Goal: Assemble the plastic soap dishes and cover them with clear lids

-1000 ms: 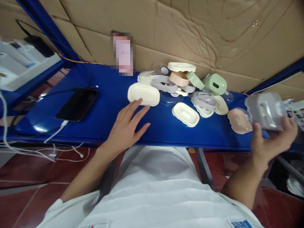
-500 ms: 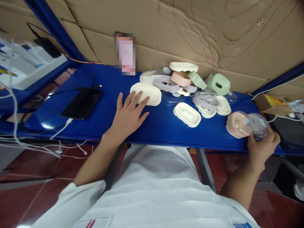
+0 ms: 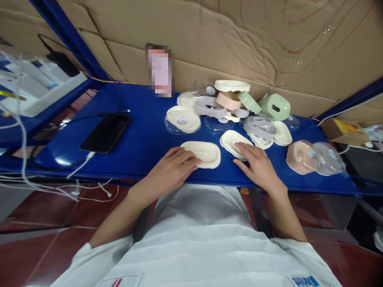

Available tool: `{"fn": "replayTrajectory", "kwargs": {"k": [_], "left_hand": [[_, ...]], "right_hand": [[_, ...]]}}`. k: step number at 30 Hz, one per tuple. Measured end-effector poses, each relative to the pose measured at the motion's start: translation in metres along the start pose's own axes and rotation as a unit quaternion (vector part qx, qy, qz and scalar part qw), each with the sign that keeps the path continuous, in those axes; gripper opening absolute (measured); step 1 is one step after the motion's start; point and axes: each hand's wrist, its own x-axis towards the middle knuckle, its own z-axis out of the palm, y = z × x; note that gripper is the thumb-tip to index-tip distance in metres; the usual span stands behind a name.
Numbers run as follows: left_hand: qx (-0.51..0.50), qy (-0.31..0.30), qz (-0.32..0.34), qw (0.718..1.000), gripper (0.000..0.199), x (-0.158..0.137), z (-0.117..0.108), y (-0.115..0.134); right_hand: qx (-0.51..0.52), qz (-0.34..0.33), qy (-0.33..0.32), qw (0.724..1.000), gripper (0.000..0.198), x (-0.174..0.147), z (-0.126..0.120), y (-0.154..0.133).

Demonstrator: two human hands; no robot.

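My left hand [image 3: 172, 169] curls over the left end of a cream oval shell [image 3: 208, 153] lying near the front edge of the blue shelf [image 3: 143, 137]. Flat beside it, my right hand [image 3: 257, 165] has its spread fingertips on a second cream oval shell [image 3: 229, 139]. Behind them a clear cover sits over another cream shell [image 3: 182, 121]. A pile of cream, grey, pink and green oval parts [image 3: 239, 105] lies at the back.
A pink shell [image 3: 297, 157] and a clear cover [image 3: 327, 159] rest at the right. A black phone [image 3: 104, 131] on a cable lies at the left, with loose white wires [image 3: 18, 171] hanging below. Cardboard lines the back wall.
My left hand has drawn a cream shell from the back to the front edge. My right hand set the grey and clear part down at the right and moved in onto the second cream shell.
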Motion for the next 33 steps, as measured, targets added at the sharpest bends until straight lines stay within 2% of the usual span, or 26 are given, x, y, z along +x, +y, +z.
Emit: {"fn": "replayTrajectory", "kwargs": {"k": [2,4,8,13,17,20,23,26,30,33], "left_hand": [[-0.024,-0.013,0.014,1.000,0.024,-0.010,0.001,0.007],[-0.035,-0.006,0.008,0.999,0.025,-0.019,0.004,0.009],[-0.010,0.021,-0.043,0.999,0.019,-0.028,0.006,0.002],[0.082,0.061,-0.138,0.985,0.018,-0.037,0.001,-0.012],[0.089,0.064,-0.176,0.978,0.021,-0.044,-0.004,-0.015],[0.092,0.054,-0.199,0.974,0.022,-0.048,-0.007,-0.015],[0.114,0.048,-0.218,0.968,0.024,-0.051,-0.009,-0.017],[0.143,0.043,-0.236,0.960,0.026,-0.054,-0.012,-0.019],[0.145,0.031,-0.233,0.961,0.024,-0.055,-0.015,-0.018],[0.135,0.024,-0.228,0.964,0.023,-0.055,-0.017,-0.017]], "right_hand": [[0.005,-0.001,-0.022,1.000,0.047,0.007,0.011,-0.004],[0.012,0.000,-0.015,1.000,0.044,0.008,0.019,-0.005],[0.038,-0.017,0.013,0.999,0.038,0.005,0.026,-0.006],[0.057,-0.061,0.027,0.996,0.031,0.004,0.028,-0.004],[0.062,-0.069,0.031,0.995,0.028,0.005,0.023,-0.002],[0.052,-0.091,0.015,0.994,0.032,0.017,0.012,-0.006],[0.038,-0.140,-0.023,0.989,0.040,0.050,0.001,-0.015],[0.022,-0.201,-0.043,0.978,0.045,0.102,0.004,-0.024],[-0.030,-0.243,-0.056,0.968,0.066,0.174,0.035,-0.039],[-0.049,-0.233,-0.081,0.968,0.075,0.205,0.058,-0.053]]}}
